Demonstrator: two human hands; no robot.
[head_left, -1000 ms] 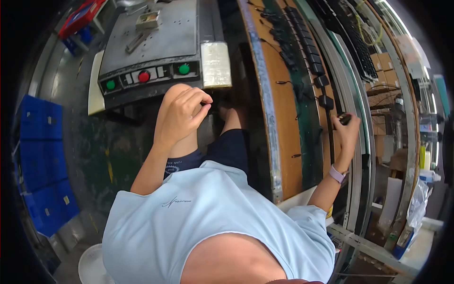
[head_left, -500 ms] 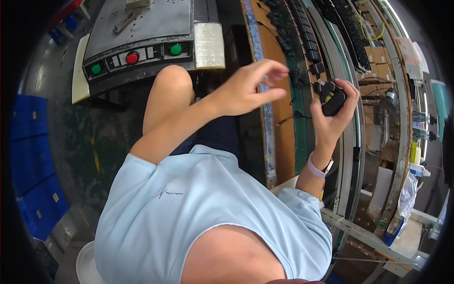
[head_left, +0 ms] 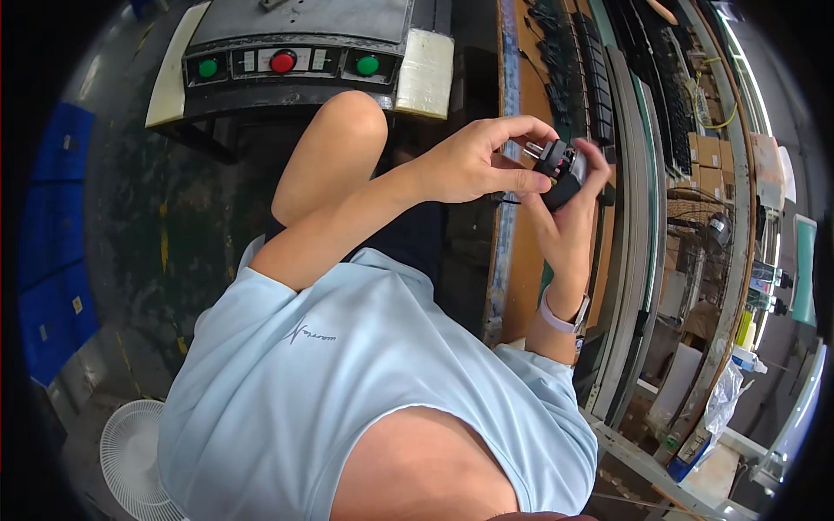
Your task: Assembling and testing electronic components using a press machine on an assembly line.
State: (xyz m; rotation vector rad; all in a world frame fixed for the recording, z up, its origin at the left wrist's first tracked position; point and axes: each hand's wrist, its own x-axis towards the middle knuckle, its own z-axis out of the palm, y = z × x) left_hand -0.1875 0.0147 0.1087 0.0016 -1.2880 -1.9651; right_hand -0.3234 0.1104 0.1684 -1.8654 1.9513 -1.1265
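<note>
My right hand, with a watch on a pale strap at its wrist, holds a rounded black power adapter. The adapter's casing looks open, and small inner parts with bits of red and yellow show. Two metal prongs stick out of a black plug piece at its left end. My left hand reaches in from the left, its thumb and fingertips closed on that plug piece. The fingers partly hide how the pieces join.
Under my hands runs a bench with a row of black adapters and cords, beside metal rails. Ahead stands a machine with green and red buttons. Blue bins and a white fan are at left; shelved cartons at right.
My left hand has moved right and closed on the plug piece. My right hand has brought the adapter left to meet it. The whole view has shifted slightly.
</note>
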